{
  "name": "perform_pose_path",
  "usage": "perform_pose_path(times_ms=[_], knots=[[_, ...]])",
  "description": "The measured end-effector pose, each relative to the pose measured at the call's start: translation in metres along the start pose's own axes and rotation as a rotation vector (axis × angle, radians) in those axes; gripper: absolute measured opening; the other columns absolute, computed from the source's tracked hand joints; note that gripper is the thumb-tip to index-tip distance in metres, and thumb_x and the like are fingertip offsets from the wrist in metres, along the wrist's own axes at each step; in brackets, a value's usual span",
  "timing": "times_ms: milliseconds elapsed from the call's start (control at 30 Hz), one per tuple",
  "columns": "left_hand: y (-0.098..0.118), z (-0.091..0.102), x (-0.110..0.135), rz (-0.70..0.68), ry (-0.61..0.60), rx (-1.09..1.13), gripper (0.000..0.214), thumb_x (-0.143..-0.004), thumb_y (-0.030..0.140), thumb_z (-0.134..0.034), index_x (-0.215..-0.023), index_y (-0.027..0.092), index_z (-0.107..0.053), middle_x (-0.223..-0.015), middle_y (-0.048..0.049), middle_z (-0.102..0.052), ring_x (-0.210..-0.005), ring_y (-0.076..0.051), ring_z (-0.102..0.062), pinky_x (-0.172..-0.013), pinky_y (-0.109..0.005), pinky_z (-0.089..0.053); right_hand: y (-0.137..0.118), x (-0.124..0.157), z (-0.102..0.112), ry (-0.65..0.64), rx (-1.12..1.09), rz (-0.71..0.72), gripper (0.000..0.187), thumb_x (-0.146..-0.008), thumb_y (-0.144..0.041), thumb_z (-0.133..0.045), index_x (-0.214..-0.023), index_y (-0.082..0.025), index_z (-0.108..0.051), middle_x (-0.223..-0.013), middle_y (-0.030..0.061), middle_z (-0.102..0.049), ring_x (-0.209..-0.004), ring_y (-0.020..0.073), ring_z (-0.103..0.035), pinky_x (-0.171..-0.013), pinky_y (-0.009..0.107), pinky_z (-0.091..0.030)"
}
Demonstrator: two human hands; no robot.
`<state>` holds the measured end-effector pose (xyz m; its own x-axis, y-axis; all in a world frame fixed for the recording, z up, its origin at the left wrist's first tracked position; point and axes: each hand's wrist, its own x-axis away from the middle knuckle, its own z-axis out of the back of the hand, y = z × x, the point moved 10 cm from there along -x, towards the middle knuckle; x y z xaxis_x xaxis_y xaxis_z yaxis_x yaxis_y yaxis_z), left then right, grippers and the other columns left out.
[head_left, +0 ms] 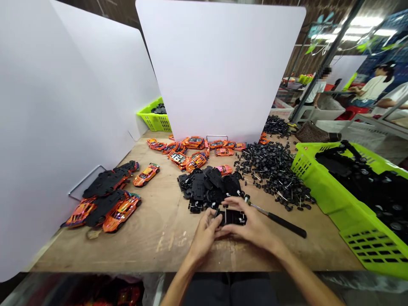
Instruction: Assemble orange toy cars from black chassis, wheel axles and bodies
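Note:
A black toy car chassis is held just above the front part of the wooden bench. My left hand pinches its left end, where a wheel axle seems to lie across it. At the other end, my right hand grips with thumb and fingers along the edges. Directly behind my hands lies a heap of black chassis. To the right rests a hammer with a black handle, its head close to my right fingers. A big pile of small black wheels on metal axles spreads beyond the hammer.
Orange car bodies lie behind the chassis heap. Assembled orange cars are grouped at left. A green basket of black parts borders the right side; another green basket stands behind. White panels wall the bench. People sit at far right.

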<state>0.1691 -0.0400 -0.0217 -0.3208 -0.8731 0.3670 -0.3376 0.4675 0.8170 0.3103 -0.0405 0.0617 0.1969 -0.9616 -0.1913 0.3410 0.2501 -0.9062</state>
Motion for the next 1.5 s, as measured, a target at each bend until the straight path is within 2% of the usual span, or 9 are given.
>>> perform_pose_path(times_ms=[133, 367, 533, 700, 967, 1100, 1200, 1367, 1500], knots=[[-0.01, 0.0, 0.004, 0.017, -0.027, 0.049, 0.045, -0.075, 0.05, -0.086, -0.088, 0.021, -0.054, -0.083, 0.0047, -0.059, -0.073, -0.012, -0.062, -0.069, -0.026, -0.058, 0.008, 0.014, -0.033, -0.029, 0.128, 0.025, 0.081, -0.083, -0.027, -0.085, -0.153, -0.033, -0.044, -0.144, 0.0085, -0.065, -0.134, 0.027, -0.062, -0.119, 0.049, -0.046], [-0.006, 0.012, 0.009, -0.06, 0.102, -0.153, 0.053, -0.07, 0.061, -0.086, -0.087, 0.022, -0.055, -0.081, 0.0036, -0.057, -0.072, -0.014, -0.059, -0.057, -0.022, -0.053, 0.01, 0.021, -0.038, -0.14, 0.296, 0.088, 0.102, -0.074, -0.034, -0.093, -0.16, -0.033, -0.037, -0.152, 0.0124, -0.058, -0.139, 0.0329, -0.057, -0.117, 0.052, -0.048], [-0.016, 0.009, 0.003, 0.003, 0.053, -0.09, 0.058, -0.068, 0.065, -0.085, -0.084, 0.024, -0.048, -0.085, 0.0022, -0.062, -0.081, -0.019, -0.064, -0.069, -0.033, -0.062, -0.006, -0.081, 0.021, -0.083, 0.567, 0.195, 0.044, -0.097, -0.025, -0.067, -0.141, -0.027, -0.06, -0.143, 0.0115, -0.065, -0.133, 0.0267, -0.062, -0.115, 0.047, -0.047], [-0.024, 0.015, 0.001, -0.011, 0.112, -0.098, 0.061, -0.066, 0.068, -0.084, -0.084, 0.025, -0.045, -0.085, 0.0023, -0.061, -0.08, -0.019, -0.064, -0.067, -0.033, -0.061, 0.022, -0.204, 0.03, -0.283, 0.763, 0.194, 0.053, -0.076, -0.015, -0.085, -0.126, -0.021, -0.069, -0.118, 0.0073, -0.078, -0.109, 0.0248, -0.073, -0.095, 0.034, -0.056], [-0.016, 0.025, 0.0, -0.033, 0.178, -0.108, 0.058, -0.065, 0.065, -0.086, -0.081, 0.024, -0.048, -0.084, 0.0024, -0.06, -0.081, -0.019, -0.065, -0.064, -0.031, -0.061, 0.023, -0.236, 0.033, -0.292, 0.972, 0.21, 0.063, -0.075, -0.018, -0.086, -0.133, -0.017, -0.062, -0.121, 0.0179, -0.075, -0.109, 0.033, -0.071, -0.089, 0.035, -0.052], [-0.009, 0.023, 0.004, -0.021, 0.159, -0.101, 0.058, -0.066, 0.063, -0.086, -0.082, 0.024, -0.047, -0.081, 0.003, -0.061, -0.08, -0.018, -0.065, -0.067, -0.032, -0.063, -0.01, -0.19, 0.085, -0.143, 1.064, 0.144, 0.066, -0.081, -0.016, -0.078, -0.143, -0.018, -0.055, -0.128, 0.0228, -0.069, -0.114, 0.0393, -0.067, -0.091, 0.041, -0.048], [-0.006, 0.022, 0.007, -0.027, 0.135, -0.09, 0.057, -0.068, 0.061, -0.087, -0.081, 0.023, -0.047, -0.08, 0.0029, -0.062, -0.081, -0.018, -0.066, -0.069, -0.034, -0.064, -0.018, -0.099, 0.108, -0.105, 0.993, -0.016, 0.058, -0.089, -0.036, -0.071, -0.143, -0.023, -0.054, -0.101, 0.0111, -0.077, -0.084, 0.0305, -0.074, -0.072, 0.033, -0.05], [-0.007, 0.024, 0.012, -0.027, 0.13, -0.068, 0.06, -0.065, 0.062, -0.09, -0.08, 0.022, -0.048, -0.079, 0.0029, -0.062, -0.079, -0.017, -0.066, -0.068, -0.033, -0.065, 0.017, 0.063, 0.071, 0.0, 0.901, -0.32, 0.045, -0.096, -0.045, -0.06, -0.137, -0.026, -0.06, -0.081, 0.0067, -0.077, -0.066, 0.0292, -0.074, -0.057, 0.032, -0.047], [-0.004, 0.027, 0.017, -0.016, 0.107, -0.087, 0.057, -0.067, 0.06, -0.09, -0.082, 0.021, -0.05, -0.08, 0.0019, -0.064, -0.081, -0.018, -0.067, -0.071, -0.036, -0.066, 0.036, 0.098, 0.058, 0.082, 0.957, -0.452, 0.045, -0.104, -0.047, -0.049, -0.142, -0.025, -0.059, -0.077, 0.01, -0.077, -0.066, 0.0329, -0.075, -0.057, 0.036, -0.051]])
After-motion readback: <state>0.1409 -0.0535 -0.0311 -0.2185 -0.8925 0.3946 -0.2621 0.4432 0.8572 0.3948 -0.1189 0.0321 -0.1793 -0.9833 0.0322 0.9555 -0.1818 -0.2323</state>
